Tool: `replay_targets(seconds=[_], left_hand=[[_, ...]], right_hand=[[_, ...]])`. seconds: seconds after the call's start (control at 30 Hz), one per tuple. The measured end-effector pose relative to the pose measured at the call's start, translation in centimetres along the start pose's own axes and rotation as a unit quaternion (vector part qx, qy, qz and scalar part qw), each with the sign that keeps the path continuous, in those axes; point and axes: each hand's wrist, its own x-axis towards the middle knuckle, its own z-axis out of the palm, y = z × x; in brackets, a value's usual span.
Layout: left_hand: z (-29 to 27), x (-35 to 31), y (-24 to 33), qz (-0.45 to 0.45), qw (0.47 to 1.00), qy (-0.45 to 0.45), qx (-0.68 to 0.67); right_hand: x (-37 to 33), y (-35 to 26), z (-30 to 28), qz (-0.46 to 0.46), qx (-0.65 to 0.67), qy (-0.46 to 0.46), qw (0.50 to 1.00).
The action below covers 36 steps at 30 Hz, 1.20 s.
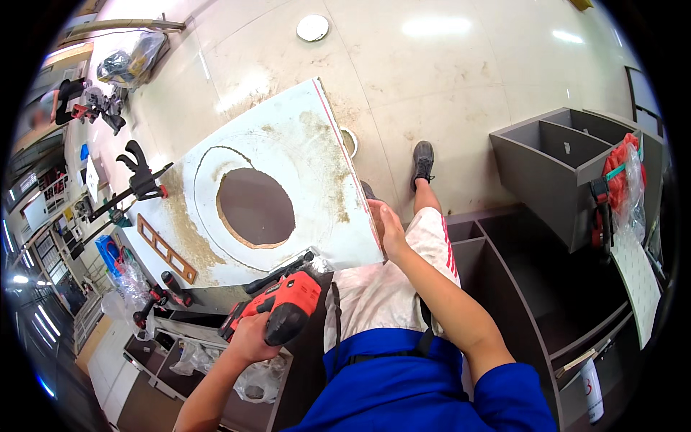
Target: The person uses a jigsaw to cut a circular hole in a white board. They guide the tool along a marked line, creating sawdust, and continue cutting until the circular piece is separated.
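Note:
In my left hand (252, 340) is a red and black cordless jigsaw (294, 297), my fingers wrapped around its handle. Its black base plate (277, 273) lies beside the near edge of a white board (324, 201). My right hand (389, 229) is against the board's right edge, fingers stretched out and partly hidden there. A large round hole (257, 209) is cut through the board, and a bigger curved line runs around it. Brown sawdust (188, 234) is scattered over the surface. An orange-brown slotted level-like bar (165, 248) lies at the left.
A black bar clamp (144, 180) grips the board's far left side. Grey cabinet boxes (551, 165) stand at the right, with a red and clear plastic bag (628, 180). Left of me are a cordless drill (173, 284) and open drawers with plastic wrap (255, 380). Another person (68, 97) is far left.

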Motion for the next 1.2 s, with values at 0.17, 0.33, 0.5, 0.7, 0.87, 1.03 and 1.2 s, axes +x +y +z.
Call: replay_targets(seconds=[0.17, 0.33, 0.5, 0.7, 0.87, 1.03, 1.2], left_hand=[[0.6, 0.2, 1.3, -0.02, 0.999, 0.024, -0.032], [0.7, 0.1, 1.9, -0.041, 0.998, 0.039, -0.042], [1.2, -0.1, 2.2, -0.04, 0.996, 0.063, -0.043], [2.7, -0.3, 2.0, -0.018, 0.994, 0.105, -0.039], [2.9, -0.2, 2.9, -0.05, 0.991, 0.104, -0.062], [3.4, -0.3, 3.2, -0.058, 0.987, 0.129, -0.077], [3.5, 0.3, 4.4, -0.047, 0.983, 0.154, -0.086]], right_hand=[[-2.4, 1.5, -0.7, 0.059, -0.084, 0.039, 0.994], [-2.4, 1.0, -0.1, 0.064, -0.064, 0.05, 0.995], [-2.4, 0.8, 0.0, 0.048, -0.082, 0.037, 0.995], [-2.5, 1.3, -0.7, 0.048, -0.056, 0.029, 0.997], [-2.4, 1.1, 0.0, 0.053, -0.01, 0.046, 0.998], [-2.2, 1.9, -0.7, 0.064, 0.03, 0.036, 0.997], [-2.2, 2.4, -0.9, 0.064, 0.05, 0.079, 0.994]])
